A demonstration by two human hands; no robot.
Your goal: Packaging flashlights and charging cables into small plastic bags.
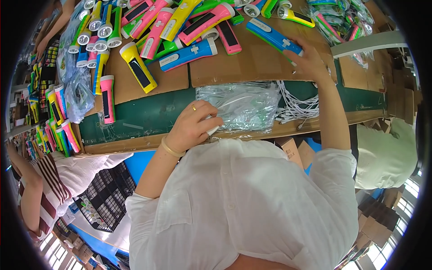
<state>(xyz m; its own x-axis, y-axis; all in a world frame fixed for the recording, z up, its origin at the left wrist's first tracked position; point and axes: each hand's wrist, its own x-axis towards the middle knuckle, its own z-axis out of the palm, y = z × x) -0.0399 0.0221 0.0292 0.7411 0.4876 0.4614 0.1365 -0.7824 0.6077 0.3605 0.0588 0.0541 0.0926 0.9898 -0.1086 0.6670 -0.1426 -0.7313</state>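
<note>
Left hand (193, 123): nearest the worker's white shirt; fingers curled narrowly around a small white piece (213, 129), held low at the counter's edge, seemingly to keep it secure during the other arm's reach.
Clear bags (245, 105): a flat, glossy stack directly before the body, probably laid there for easy reach.
White cables (299, 105): a loose bundle just right of the bags, their plugs toward the worker.
Counter (137, 119): green surface, bare in a strip, with cardboard (256, 67) beyond, likely as padding.
Right hand (310, 63): outstretched, closed around the near end of the blue-and-green flashlight (272, 36); whether it lifts or merely steadies it, I cannot tell.
Blue-and-green flashlight: slanting over the cardboard, apart from the heap, which presumably leaves its end free to grip.
Flashlight heap (198, 22): pink, yellow, blue and green, piled loosely farther back.
Bagged flashlights (344, 20): at far right, beyond a pale bar (373, 43).
</note>
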